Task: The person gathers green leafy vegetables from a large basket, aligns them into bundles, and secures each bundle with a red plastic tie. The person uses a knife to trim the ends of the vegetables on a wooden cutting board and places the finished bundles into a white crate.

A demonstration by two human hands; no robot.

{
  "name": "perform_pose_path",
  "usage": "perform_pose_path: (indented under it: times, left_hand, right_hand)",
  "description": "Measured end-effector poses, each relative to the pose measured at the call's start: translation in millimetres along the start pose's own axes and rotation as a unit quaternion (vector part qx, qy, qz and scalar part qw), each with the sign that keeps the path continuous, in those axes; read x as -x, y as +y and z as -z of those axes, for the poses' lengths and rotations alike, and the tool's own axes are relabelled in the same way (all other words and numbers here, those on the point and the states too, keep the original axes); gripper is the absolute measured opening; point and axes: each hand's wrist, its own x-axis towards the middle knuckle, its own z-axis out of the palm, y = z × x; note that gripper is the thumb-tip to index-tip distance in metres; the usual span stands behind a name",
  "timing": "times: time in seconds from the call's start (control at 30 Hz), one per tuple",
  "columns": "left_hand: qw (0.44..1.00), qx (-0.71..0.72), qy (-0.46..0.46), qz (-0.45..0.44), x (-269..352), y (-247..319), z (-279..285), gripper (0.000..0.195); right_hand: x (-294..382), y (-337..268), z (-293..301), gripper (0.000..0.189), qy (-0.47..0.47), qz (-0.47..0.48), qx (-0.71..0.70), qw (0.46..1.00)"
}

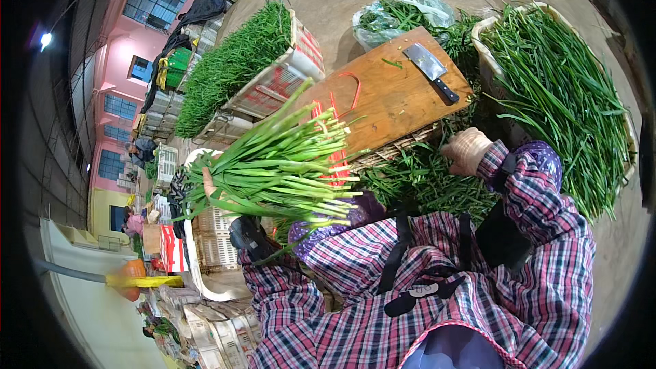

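Observation:
My left hand [209, 184] grips a large bunch of long green vegetable stalks [287, 169] around its leafy part. The pale stalk ends fan out to the right, over my knee and the near end of a wooden board [379, 92]. Red ties [353, 95] lie on that board, partly covered by the stalks. On its far right part rests a cleaver [428, 64] with a black handle. My right hand [467, 151] hovers to the right of the board, above loose green leaves [425, 179]. Its fingers look curled, and their inner side is hidden.
At the right stands a basket [484, 41] heaped with long greens. Beyond the board sits a clear plastic bag [420, 0] of greens. A crate [279, 84] piled with greens stands ahead on the left. Close by my left arm is a white-rimmed plastic basket [197, 271].

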Motion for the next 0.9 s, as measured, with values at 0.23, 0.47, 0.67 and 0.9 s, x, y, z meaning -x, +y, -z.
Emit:
perform_pose_path:
  times: [0.23, 0.47, 0.67, 0.9]
  left_hand:
    - [0.993, 0.008, 0.006, 0.119, -2.8, -14.2, 12.8, 0.052]
    - [0.996, -0.070, 0.027, 0.043, 16.6, -26.4, -12.4, 0.058]
    - [0.993, -0.078, 0.080, 0.037, 16.9, -25.1, -17.4, 0.057]
    - [0.991, 0.019, -0.022, 0.127, 23.8, -39.8, -45.4, 0.051]
  right_hand:
    - [-19.7, -65.7, 35.0, 0.067, 0.439, 0.246, -0.291, 0.814]
    - [-24.3, -59.6, 16.0, 0.017, 0.310, 0.246, -0.294, 0.870]
    - [8.9, -3.1, -4.4, 0.034, 0.088, 0.007, -0.012, 0.996]
    - [-34.8, -84.0, 34.0, 0.040, 0.129, 0.212, -0.696, 0.674]
